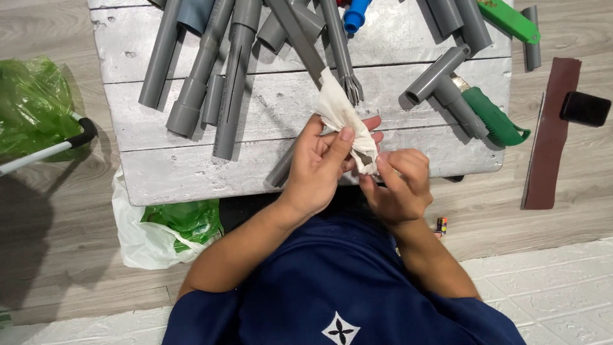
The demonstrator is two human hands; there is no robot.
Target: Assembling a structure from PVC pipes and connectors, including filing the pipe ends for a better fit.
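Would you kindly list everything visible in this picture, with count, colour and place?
board: one, whitewashed wood, centre, on the floor
pipes: many, grey, spread across the board
pipe fitting: one, blue, top centre
handled tools: two, green, board's right side
cloth: one, off-white, held over the board's near edge
plastic bags: two, green, far left and below the board
sandpaper strip: one, brown, right floor
block: one, black, on the strip's top end
left hand: grips the cloth
right hand: pinches the cloth's lower end

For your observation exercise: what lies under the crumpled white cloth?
Beneath the crumpled white cloth a grey plastic pipe pokes out; its wrapped stretch is hidden by cloth, left hand and right hand.
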